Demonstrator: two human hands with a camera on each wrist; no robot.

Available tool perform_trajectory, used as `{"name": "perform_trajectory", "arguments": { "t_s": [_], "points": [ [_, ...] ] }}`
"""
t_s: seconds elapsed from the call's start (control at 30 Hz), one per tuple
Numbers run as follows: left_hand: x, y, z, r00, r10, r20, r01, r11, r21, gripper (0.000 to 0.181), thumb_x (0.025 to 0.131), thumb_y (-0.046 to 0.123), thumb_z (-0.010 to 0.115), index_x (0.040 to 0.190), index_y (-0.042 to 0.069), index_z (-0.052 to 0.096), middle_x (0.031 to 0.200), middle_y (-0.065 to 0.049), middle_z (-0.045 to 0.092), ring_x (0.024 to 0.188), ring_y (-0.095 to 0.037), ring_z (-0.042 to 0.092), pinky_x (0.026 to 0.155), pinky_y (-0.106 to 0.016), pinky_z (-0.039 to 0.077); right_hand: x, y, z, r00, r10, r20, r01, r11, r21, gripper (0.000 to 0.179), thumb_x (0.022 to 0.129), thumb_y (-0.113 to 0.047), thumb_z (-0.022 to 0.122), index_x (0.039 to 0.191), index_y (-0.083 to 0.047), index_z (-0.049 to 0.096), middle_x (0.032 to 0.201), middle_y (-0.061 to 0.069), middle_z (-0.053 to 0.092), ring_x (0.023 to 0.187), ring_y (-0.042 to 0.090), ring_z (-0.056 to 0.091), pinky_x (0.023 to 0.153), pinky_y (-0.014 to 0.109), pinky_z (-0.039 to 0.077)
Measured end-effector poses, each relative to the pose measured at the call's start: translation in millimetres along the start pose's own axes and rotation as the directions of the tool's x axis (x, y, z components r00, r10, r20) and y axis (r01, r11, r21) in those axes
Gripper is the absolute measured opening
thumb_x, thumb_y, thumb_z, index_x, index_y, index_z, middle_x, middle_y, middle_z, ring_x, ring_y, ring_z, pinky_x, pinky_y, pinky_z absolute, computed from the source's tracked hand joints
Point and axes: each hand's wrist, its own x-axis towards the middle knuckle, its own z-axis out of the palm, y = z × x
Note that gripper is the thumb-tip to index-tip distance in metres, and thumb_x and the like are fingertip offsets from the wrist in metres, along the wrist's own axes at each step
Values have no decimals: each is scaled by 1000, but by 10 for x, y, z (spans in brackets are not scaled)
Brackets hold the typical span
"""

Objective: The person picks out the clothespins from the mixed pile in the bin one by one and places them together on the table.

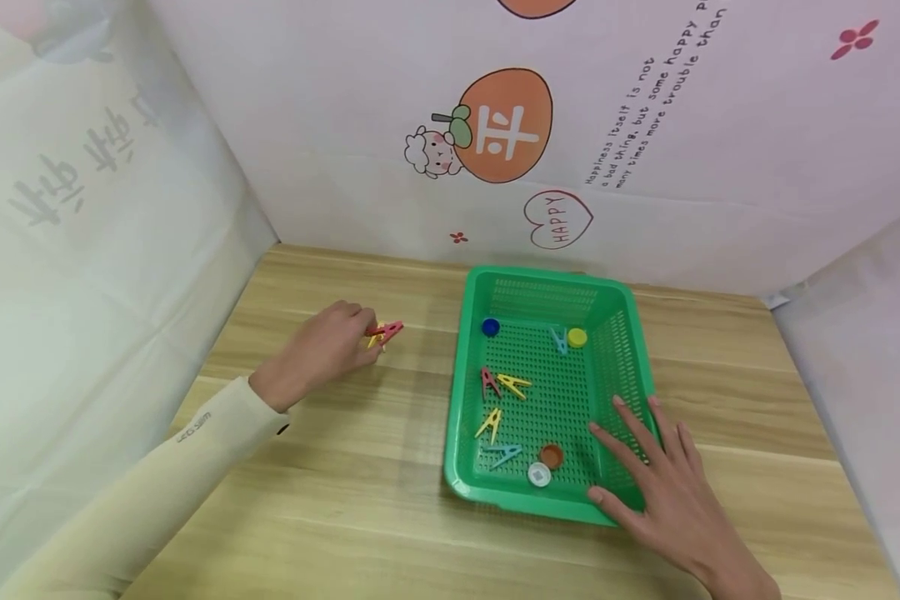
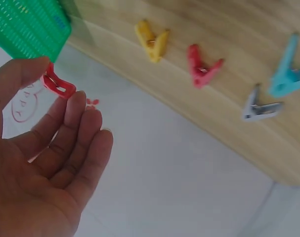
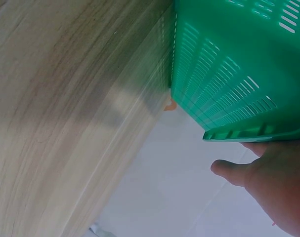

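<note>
My left hand [image 1: 332, 343] pinches a red clothespin [image 2: 60, 88] between thumb and fingertips, off the table. Below it in the left wrist view lie a yellow clothespin [image 2: 152, 43], another red clothespin [image 2: 201, 69], a grey clothespin [image 2: 260, 107] and a light blue clothespin [image 2: 288, 76]. In the head view the hand hides part of this group. My right hand [image 1: 675, 500] rests with spread fingers on the near right rim of a green basket [image 1: 461, 392]. In the right wrist view, part of that hand [image 3: 273, 180] shows beside the basket's rim.
In the basket lie several clothespins, among them a yellow clothespin [image 1: 513, 385] and a blue clothespin [image 1: 504, 454]. Bottle caps are there too: a blue cap [image 1: 491, 327], yellow cap [image 1: 577, 337], brown cap [image 1: 551, 456] and white cap [image 1: 539, 475]. Printed cloth walls [image 1: 360, 125] bound the wooden table [image 1: 360, 508].
</note>
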Motion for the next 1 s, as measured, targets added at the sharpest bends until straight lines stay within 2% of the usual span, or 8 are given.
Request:
{"name": "perform_trajectory", "arguments": {
  "t_s": [0.13, 0.23, 0.37, 0.5, 0.67, 0.87, 1.0],
  "points": [
    [-99, -76, 16, 996, -91, -16, 90, 995, -48, 24, 97, 23, 81, 98, 1, 72, 89, -10, 71, 83, -27, 63, 70, -37, 58, 1, 5, -4, 1000, -2, -4, 2, 1000, -2, 76, 94, -58, 78, 160, -27, 56, 180, 10, 29, 170, 43, 6, 135, 66, -7],
    [-168, -130, 36, 987, -161, -18, 160, 985, -69, 25, 97, 22, 80, 94, 0, 70, 82, -9, 65, 78, -25, 58, 65, -36, 51, 1, 4, -5, 1000, -2, -4, 2, 1000, -1, 76, 94, -58, 78, 159, -26, 56, 180, 10, 28, 170, 43, 6, 135, 65, -7],
    [-276, -179, 88, 971, -235, -31, 231, 968, -102, 29, 97, 24, 82, 97, -3, 70, 78, -8, 60, 74, -24, 54, 63, -35, 47, 1, 1, -4, 1000, -1, -7, 1, 1000, 0, 76, 94, -58, 78, 159, -27, 56, 180, 10, 29, 170, 43, 6, 135, 66, -6],
    [-389, -211, 177, 956, -283, -82, 273, 956, -107, 31, 98, 25, 82, 100, -5, 72, 74, -8, 63, 67, -22, 54, 60, -36, 48, 4, 0, -4, 1000, -1, -8, 1, 1000, 1, 76, 93, -58, 78, 160, -27, 56, 180, 10, 29, 170, 42, 6, 135, 67, -6],
    [-509, -239, 295, 938, -321, -129, 308, 945, -107, 29, 99, 24, 79, 92, -3, 70, 70, -11, 65, 59, -20, 54, 52, -35, 48, -1, -5, -5, 1000, 4, -3, -4, 1000, 7, 76, 93, -57, 78, 160, -27, 56, 180, 9, 28, 170, 43, 6, 134, 68, -5],
    [-647, -238, 429, 907, -410, -95, 396, 908, -140, 30, 101, 23, 75, 83, 3, 62, 68, -8, 58, 59, -20, 50, 48, -32, 42, -6, -4, -9, 1000, 3, -3, -3, 1000, 13, 76, 93, -56, 79, 160, -27, 56, 181, 9, 27, 170, 44, 6, 134, 68, -5],
    [-686, -222, 509, 887, -457, -63, 443, 881, -165, 33, 103, 23, 72, 78, 8, 57, 66, -6, 54, 61, -21, 49, 48, -33, 40, -6, -2, -10, 1000, 3, -3, -3, 1000, 11, 77, 93, -57, 79, 160, -27, 56, 180, 9, 28, 170, 44, 7, 134, 68, -5]
  ]
}}
